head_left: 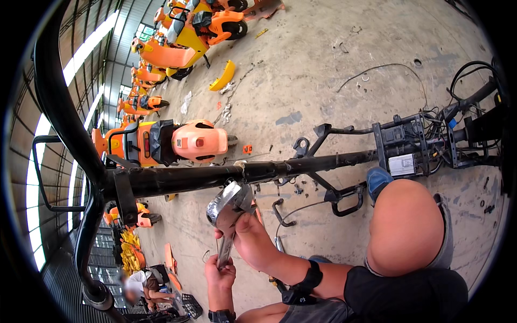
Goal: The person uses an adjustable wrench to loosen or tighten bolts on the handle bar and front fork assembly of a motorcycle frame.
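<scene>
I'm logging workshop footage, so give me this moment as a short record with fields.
Left grip: closed on the lower end of a silver tool
Right grip: around its upper part, just below a rounded silver piece
Overhead in view: black frame tube
Floor: curved yellow panel
Background: orange scooters, another person

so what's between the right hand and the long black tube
In the head view, a silver metal piece is between the right hand and the black tube.
</scene>
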The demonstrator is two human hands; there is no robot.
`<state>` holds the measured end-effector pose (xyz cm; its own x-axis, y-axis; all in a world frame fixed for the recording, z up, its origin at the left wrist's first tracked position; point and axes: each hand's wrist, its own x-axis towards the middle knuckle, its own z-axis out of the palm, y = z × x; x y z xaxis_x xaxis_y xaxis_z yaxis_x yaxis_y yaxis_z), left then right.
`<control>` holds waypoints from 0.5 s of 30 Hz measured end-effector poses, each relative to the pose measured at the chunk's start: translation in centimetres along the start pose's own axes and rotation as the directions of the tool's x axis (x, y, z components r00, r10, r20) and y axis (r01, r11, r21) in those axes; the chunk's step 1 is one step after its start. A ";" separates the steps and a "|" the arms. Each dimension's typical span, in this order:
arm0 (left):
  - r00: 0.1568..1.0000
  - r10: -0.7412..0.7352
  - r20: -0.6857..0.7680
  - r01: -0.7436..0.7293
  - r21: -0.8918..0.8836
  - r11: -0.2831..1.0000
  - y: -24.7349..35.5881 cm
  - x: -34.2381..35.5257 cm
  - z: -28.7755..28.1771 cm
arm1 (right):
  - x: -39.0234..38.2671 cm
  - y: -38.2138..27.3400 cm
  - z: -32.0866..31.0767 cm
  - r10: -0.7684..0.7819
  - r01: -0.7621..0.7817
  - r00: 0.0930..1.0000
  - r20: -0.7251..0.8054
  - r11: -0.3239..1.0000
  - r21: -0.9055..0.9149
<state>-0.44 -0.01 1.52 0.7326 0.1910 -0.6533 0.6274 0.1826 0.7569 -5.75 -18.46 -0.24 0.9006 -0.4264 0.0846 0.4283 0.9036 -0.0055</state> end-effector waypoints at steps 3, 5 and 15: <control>1.000 0.010 -0.015 -0.011 -0.028 1.000 0.1 0.4 -0.4 | 0.5 1.6 -1.6 -0.031 0.031 0.999 0.019 0.999 0.041; 1.000 0.019 0.020 -0.018 -0.034 0.999 0.4 0.6 -0.9 | 0.7 1.4 -1.7 -0.023 0.019 0.993 0.113 0.999 0.033; 0.996 -0.009 0.084 0.010 -0.010 1.000 0.2 0.1 -0.7 | 0.7 -0.7 0.0 0.089 -0.084 0.996 0.020 0.979 -0.183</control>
<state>-0.41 0.72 1.56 0.7462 0.1080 -0.6569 0.6323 0.1937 0.7501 -5.37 -19.37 -0.21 0.9335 -0.3432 0.1042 0.3576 0.9132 -0.1952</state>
